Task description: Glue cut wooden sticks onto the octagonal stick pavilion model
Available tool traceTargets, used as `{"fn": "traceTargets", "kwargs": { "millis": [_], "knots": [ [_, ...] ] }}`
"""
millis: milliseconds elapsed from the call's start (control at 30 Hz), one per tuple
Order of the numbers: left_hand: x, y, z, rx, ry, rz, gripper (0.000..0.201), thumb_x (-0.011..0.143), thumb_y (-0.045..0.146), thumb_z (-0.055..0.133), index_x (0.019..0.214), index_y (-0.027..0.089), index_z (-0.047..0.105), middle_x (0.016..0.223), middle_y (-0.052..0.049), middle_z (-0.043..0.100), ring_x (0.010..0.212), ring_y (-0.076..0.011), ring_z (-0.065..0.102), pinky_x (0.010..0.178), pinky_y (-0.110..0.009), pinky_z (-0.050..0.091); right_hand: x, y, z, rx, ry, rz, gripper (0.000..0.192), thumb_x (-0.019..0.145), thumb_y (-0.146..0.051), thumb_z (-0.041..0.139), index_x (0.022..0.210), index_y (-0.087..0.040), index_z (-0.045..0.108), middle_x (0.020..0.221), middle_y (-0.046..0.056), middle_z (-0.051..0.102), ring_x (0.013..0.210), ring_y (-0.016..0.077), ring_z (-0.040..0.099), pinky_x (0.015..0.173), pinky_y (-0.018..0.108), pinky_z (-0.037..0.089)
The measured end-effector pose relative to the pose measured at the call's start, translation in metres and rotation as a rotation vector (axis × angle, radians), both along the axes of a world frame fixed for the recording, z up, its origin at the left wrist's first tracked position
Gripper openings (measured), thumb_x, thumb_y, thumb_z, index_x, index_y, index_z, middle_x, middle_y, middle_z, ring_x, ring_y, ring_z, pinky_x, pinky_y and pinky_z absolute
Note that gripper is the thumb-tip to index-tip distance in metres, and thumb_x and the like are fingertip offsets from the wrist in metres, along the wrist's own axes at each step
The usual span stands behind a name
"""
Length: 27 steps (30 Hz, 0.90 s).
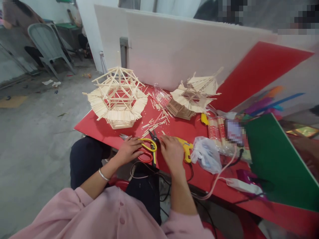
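My left hand (129,150) lies over a pair of scissors (151,143) at the table's front edge, its fingers stretched out across the middle. The scissors have one yellow and one red handle loop, and their blade tips stick out beyond my fingers. Flat on the table to the right rests my right hand (171,151), fingers extended. Its fingertips are beside black pliers (154,135). A yellow glue gun (186,150) lies against its right side, partly hidden. Behind my hands stands a tiered, lantern-like frame of thin wooden sticks (119,103).
Loose sticks (159,121) are scattered on the red table (109,136). A second stick structure (190,99) stands back right. To the right are a plastic bag (206,154), bundled sticks (213,129), a phone (234,131), cables and a green board (279,166). White panels (159,49) rise behind.
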State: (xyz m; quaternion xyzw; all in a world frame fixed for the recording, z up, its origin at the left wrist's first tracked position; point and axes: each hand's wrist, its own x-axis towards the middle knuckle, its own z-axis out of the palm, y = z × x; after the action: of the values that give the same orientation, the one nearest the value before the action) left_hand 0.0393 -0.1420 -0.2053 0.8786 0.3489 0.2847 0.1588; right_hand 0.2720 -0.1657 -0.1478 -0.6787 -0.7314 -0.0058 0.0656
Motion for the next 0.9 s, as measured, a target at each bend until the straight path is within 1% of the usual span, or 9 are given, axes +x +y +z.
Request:
{"fn": "traceTargets", "kwargs": {
  "millis": [67,133,233,300,367,433,533,700,900],
  "knots": [
    [0.001,0.003,0.0,-0.013,-0.01,-0.015,0.029,0.094,0.043,0.059,0.111,0.022,0.071,0.127,-0.009,0.07,0.126,-0.0253,0.059,0.114,-0.05,0.033,0.001,0.04,0.014,-0.066,-0.028,0.09,0.037,0.099,-0.028,0.038,0.113,-0.017,0.071,0.113,0.015,0.07,0.11,0.0272,0.056,0.092,0.038,0.04],
    [0.001,0.004,-0.001,-0.019,-0.026,-0.028,0.028,0.093,0.043,0.06,0.109,0.022,0.072,0.126,-0.009,0.07,0.125,-0.0247,0.059,0.114,-0.049,0.033,0.005,0.081,0.021,-0.148,-0.049,0.189,0.028,0.095,-0.027,0.048,0.106,-0.018,0.073,0.112,0.014,0.07,0.114,0.0268,0.055,0.093,0.036,0.04],
    [0.001,0.005,-0.002,-0.001,-0.054,-0.022,0.027,0.093,0.043,0.061,0.106,0.022,0.072,0.125,-0.009,0.071,0.124,-0.0241,0.06,0.113,-0.049,0.034,0.017,0.128,0.02,-0.321,-0.078,0.313,0.015,0.089,-0.029,0.064,0.098,-0.02,0.073,0.102,0.008,0.071,0.104,0.0213,0.061,0.088,0.031,0.045],
    [0.001,0.004,-0.003,0.016,-0.062,-0.02,0.027,0.094,0.043,0.06,0.105,0.022,0.072,0.125,-0.009,0.071,0.123,-0.0237,0.061,0.113,-0.048,0.035,0.025,0.145,0.016,-0.412,-0.099,0.377,0.023,0.091,-0.035,0.064,0.106,-0.019,0.069,0.107,0.006,0.069,0.099,0.0185,0.063,0.088,0.034,0.051],
    [0.001,0.003,-0.004,0.024,-0.063,-0.021,0.028,0.094,0.043,0.059,0.104,0.022,0.073,0.124,-0.009,0.072,0.122,-0.0232,0.061,0.113,-0.048,0.034,0.031,0.151,0.011,-0.456,-0.125,0.421,0.032,0.094,-0.04,0.061,0.117,-0.018,0.063,0.117,0.007,0.065,0.101,0.0186,0.064,0.088,0.04,0.054],
    [0.001,0.002,-0.005,0.024,-0.054,-0.018,0.028,0.095,0.043,0.057,0.107,0.022,0.073,0.124,-0.009,0.072,0.123,-0.0229,0.061,0.115,-0.049,0.033,0.034,0.152,0.007,-0.467,-0.155,0.444,0.036,0.094,-0.041,0.06,0.122,-0.018,0.06,0.124,0.008,0.062,0.106,0.0202,0.063,0.09,0.043,0.055],
    [0.003,0.002,-0.006,0.023,-0.042,-0.002,0.03,0.095,0.044,0.057,0.11,0.023,0.072,0.125,-0.009,0.071,0.124,-0.0232,0.06,0.115,-0.05,0.033,0.033,0.152,0.005,-0.463,-0.199,0.46,0.036,0.094,-0.04,0.06,0.124,-0.019,0.059,0.126,0.008,0.061,0.108,0.0208,0.062,0.092,0.043,0.054],
    [0.01,0.002,-0.009,0.056,-0.07,0.055,0.03,0.094,0.045,0.058,0.109,0.022,0.072,0.123,-0.007,0.072,0.122,-0.0235,0.061,0.114,-0.048,0.035,0.036,0.148,0.008,-0.421,-0.271,0.475,0.037,0.094,-0.04,0.06,0.124,-0.018,0.059,0.125,0.008,0.061,0.106,0.0204,0.062,0.09,0.043,0.055],
    [0.02,0.004,-0.004,0.046,-0.008,0.135,0.026,0.096,0.042,0.056,0.104,0.023,0.073,0.127,-0.006,0.071,0.124,-0.0255,0.06,0.111,-0.05,0.036,0.042,0.139,0.006,-0.327,-0.364,0.441,0.038,0.094,-0.04,0.06,0.124,-0.018,0.059,0.126,0.009,0.061,0.107,0.0208,0.062,0.091,0.043,0.054]
  ]
}}
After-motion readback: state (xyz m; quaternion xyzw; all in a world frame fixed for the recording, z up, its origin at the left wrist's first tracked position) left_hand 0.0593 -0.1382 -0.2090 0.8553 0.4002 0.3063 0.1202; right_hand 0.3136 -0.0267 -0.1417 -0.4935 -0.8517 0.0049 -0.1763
